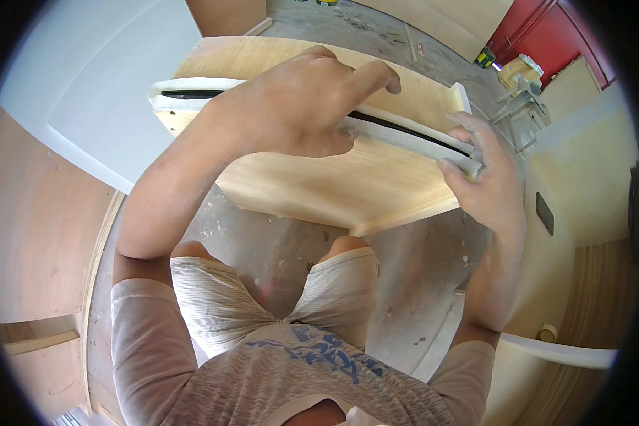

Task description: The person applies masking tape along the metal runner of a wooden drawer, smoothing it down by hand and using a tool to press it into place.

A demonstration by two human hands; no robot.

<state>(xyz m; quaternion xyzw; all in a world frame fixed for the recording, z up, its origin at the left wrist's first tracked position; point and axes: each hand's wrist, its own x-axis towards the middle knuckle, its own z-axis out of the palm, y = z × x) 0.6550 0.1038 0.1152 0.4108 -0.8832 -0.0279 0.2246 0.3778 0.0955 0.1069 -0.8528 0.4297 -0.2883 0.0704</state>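
A pale wooden piece (319, 181), box-like in shape, stands before me with its white long edge (419, 145) uppermost. Along that edge runs a narrow black groove or strip (412, 133). My left hand (291, 106) lies across the middle of the edge, thumb on the near side and index finger reaching out on the far side. Thumb and index are spread apart; the other fingers are mostly hidden. At the right end, my right hand (486, 170) has its thumb on the near face and its fingers curled round the far side, gripping the edge.
A large white panel (113, 85) is at the left, above brown wooden panels (35, 220). At the right stand a pale cabinet part (547, 284) with a dark rectangular slot (544, 213) and a grey stool (522, 106). The grey floor (277, 241) is speckled.
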